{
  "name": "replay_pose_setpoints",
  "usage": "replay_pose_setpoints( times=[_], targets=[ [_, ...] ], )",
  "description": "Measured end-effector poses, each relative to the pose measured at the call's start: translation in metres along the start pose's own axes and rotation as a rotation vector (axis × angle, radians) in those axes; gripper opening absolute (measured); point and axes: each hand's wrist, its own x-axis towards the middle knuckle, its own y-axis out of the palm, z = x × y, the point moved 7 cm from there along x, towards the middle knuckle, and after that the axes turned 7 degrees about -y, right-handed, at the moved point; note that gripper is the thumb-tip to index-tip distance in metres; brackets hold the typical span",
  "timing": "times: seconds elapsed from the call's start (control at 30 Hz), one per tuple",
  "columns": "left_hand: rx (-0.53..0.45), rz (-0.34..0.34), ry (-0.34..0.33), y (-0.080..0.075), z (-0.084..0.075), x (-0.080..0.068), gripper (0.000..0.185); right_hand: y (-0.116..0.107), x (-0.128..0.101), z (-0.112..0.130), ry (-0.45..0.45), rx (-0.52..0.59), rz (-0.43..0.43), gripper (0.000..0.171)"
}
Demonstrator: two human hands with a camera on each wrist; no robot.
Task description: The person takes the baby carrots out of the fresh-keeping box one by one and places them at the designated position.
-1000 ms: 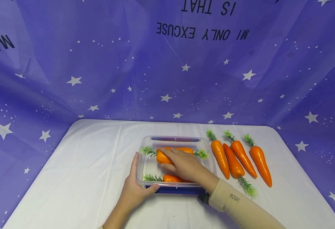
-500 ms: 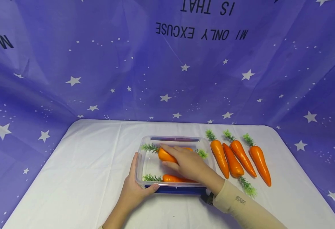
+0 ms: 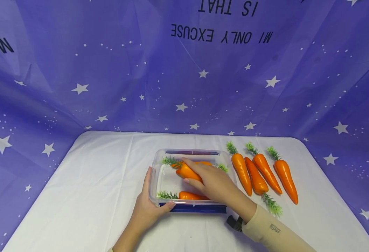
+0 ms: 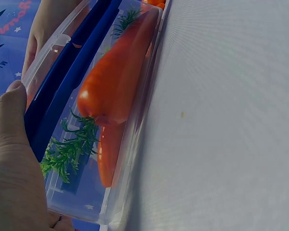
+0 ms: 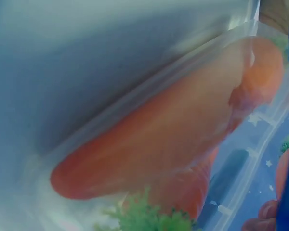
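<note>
A clear plastic box [image 3: 168, 180] with blue clips stands on the white-covered table. My left hand [image 3: 148, 210] grips its near left corner, thumb on the front rim and fingers along the left side. Inside the box, my right hand [image 3: 214, 180] holds an orange carrot [image 3: 188, 172] with its leafy top pointing left. Behind that lies another carrot [image 3: 204, 163], partly hidden by the hand. A third carrot [image 3: 190, 196] lies along the front wall; it shows through the plastic in the left wrist view, near my thumb [image 4: 9, 115]. The right wrist view shows a blurred carrot [image 5: 159, 139] through the wall.
Several carrots lie right of the box, among them one close to its side [image 3: 242, 173] and one farthest right [image 3: 286, 182]. A purple star-patterned cloth [image 3: 159, 70] rises behind the white tablecloth [image 3: 93, 182].
My right hand has shifted slightly right with the carrot, whose leafy top has moved right and away from the box's left wall. My left hand has stayed on the box.
</note>
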Motion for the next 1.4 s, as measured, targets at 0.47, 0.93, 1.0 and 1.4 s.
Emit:
replay_pose_setpoints(
  times=[0.47,0.93,1.0,1.4],
  targets=[
    [-0.021,0.013,-0.010,0.000,0.000,0.000,0.125,-0.032,-0.028,-0.002,0.075,-0.019,-0.101,0.063],
    [-0.017,0.015,0.009,0.001,0.001,0.001,0.124,-0.050,-0.070,-0.031,0.198,0.011,-0.139,0.068],
    [-0.017,0.018,0.013,0.001,0.000,0.001,0.124,-0.052,-0.076,-0.036,0.218,0.017,-0.144,0.068],
    [-0.006,0.020,0.011,0.001,0.001,0.001,0.123,-0.049,-0.115,-0.070,0.415,-0.019,-0.152,0.070]
  ],
)
